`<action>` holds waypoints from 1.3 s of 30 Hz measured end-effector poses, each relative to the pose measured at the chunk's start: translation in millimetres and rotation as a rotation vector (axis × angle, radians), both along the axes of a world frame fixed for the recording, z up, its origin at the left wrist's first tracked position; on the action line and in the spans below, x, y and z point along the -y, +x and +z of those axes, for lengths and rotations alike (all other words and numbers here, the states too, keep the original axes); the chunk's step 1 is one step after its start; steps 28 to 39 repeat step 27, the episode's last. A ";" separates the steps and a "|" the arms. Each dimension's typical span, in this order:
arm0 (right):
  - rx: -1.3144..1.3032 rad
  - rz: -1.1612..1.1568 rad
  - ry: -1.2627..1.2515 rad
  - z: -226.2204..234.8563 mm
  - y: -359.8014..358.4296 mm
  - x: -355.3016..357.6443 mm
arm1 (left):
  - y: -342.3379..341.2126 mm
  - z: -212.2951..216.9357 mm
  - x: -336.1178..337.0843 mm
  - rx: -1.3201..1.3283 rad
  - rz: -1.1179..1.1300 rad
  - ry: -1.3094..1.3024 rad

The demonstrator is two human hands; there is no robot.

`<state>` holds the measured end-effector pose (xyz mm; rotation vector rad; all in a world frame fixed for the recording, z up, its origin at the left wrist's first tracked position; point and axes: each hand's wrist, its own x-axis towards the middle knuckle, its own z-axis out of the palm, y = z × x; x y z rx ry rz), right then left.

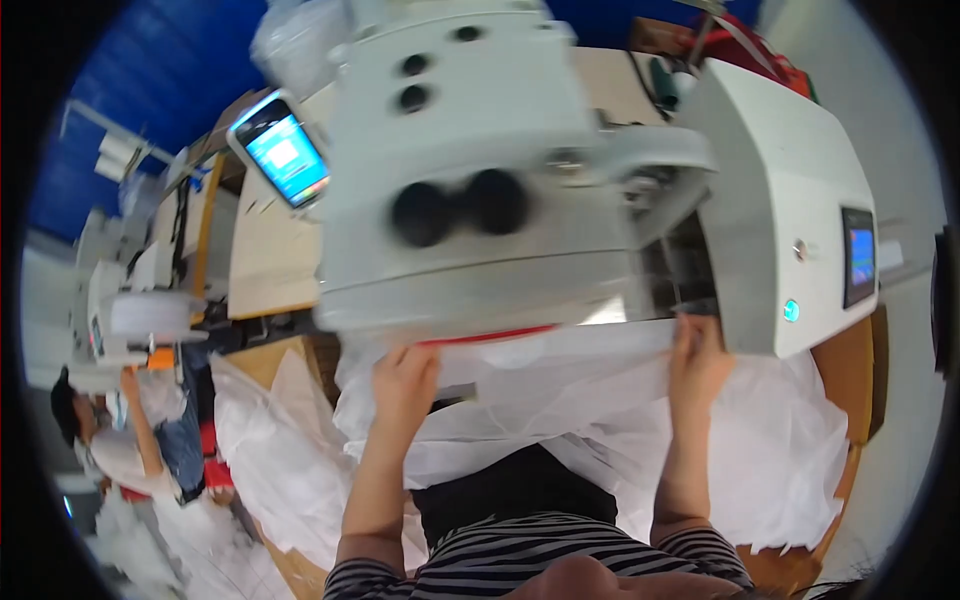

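White thin fabric (560, 375) stretches between my two hands in front of a large white sewing machine (470, 270). My left hand (405, 385) pinches its edge just below the machine's front, beside a red strip (490, 335). Over on the right, my right hand (697, 362) grips the other end of the same edge, close to the machine's side unit. Both hands are closed, thumbs and fingers pressed on the cloth. The machine's head hides whatever lies beneath it.
At the right stands a white control box (790, 220) with a small lit screen. A phone-like device (282, 150) with a bright display is at the left of the machine. More white cloth (285, 450) hangs over the table edges. Another person (135, 430) works at a machine far left.
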<state>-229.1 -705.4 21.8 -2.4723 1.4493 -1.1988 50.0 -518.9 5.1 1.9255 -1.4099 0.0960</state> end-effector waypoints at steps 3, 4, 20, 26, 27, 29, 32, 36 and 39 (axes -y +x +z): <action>-0.041 -0.009 0.013 -5.6 4.0 11.7 | -1.5 -0.9 16.4 0.153 0.001 0.005; -0.124 -0.063 -0.005 -4.2 8.1 13.9 | -1.5 -0.8 21.4 0.135 0.003 -0.063; -0.198 0.209 0.423 -37.4 50.8 5.9 | 20.8 -13.5 -27.6 0.185 -0.023 -0.179; 0.432 0.370 0.053 -50.9 63.6 9.6 | 17.9 -41.8 -33.2 0.172 0.126 -0.009; 0.343 0.398 0.005 -66.6 50.6 15.5 | 17.9 -35.2 -42.1 0.123 0.177 -0.043; 0.343 0.398 0.005 -66.6 50.6 15.5 | 17.9 -35.2 -42.1 0.123 0.177 -0.043; 0.343 0.398 0.005 -66.6 50.6 15.5 | 17.9 -35.2 -42.1 0.123 0.177 -0.043; 0.343 0.398 0.005 -66.6 50.6 15.5 | 17.9 -35.2 -42.1 0.123 0.177 -0.043; 0.343 0.398 0.005 -66.6 50.6 15.5 | 17.9 -35.2 -42.1 0.123 0.177 -0.043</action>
